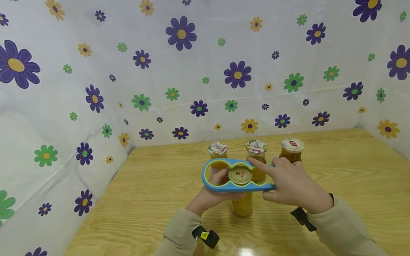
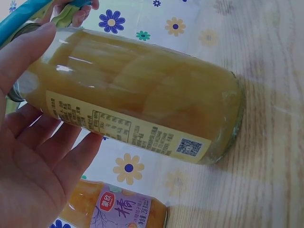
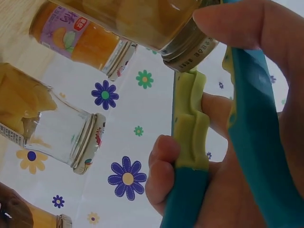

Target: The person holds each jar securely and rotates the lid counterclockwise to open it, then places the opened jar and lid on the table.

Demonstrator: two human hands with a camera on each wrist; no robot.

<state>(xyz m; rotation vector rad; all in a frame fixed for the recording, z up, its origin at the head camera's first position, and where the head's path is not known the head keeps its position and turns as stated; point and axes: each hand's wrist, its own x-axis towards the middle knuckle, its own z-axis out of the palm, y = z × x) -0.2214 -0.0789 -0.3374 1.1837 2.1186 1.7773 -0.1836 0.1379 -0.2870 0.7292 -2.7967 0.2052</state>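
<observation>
A glass jar of yellow fruit point(image 1: 242, 204) point(image 2: 137, 102) stands on the wooden table point(image 1: 153, 199), its metal lid point(image 1: 240, 175) point(image 3: 190, 45) seated in one ring of a blue and yellow-green jar opener point(image 1: 224, 177) point(image 3: 190, 142). My left hand point(image 1: 213, 193) point(image 2: 33, 156) wraps round the jar's upper body under the opener. My right hand point(image 1: 289, 185) point(image 3: 228, 156) grips the opener's handle end, with its forefinger stretched along the top edge.
Three more lidded jars point(image 1: 218, 151) point(image 1: 256, 149) point(image 1: 292, 149) stand in a row just behind. A flowered white cloth point(image 1: 179, 71) walls the table at the back and on both sides. Bare wood lies left and right of the jars.
</observation>
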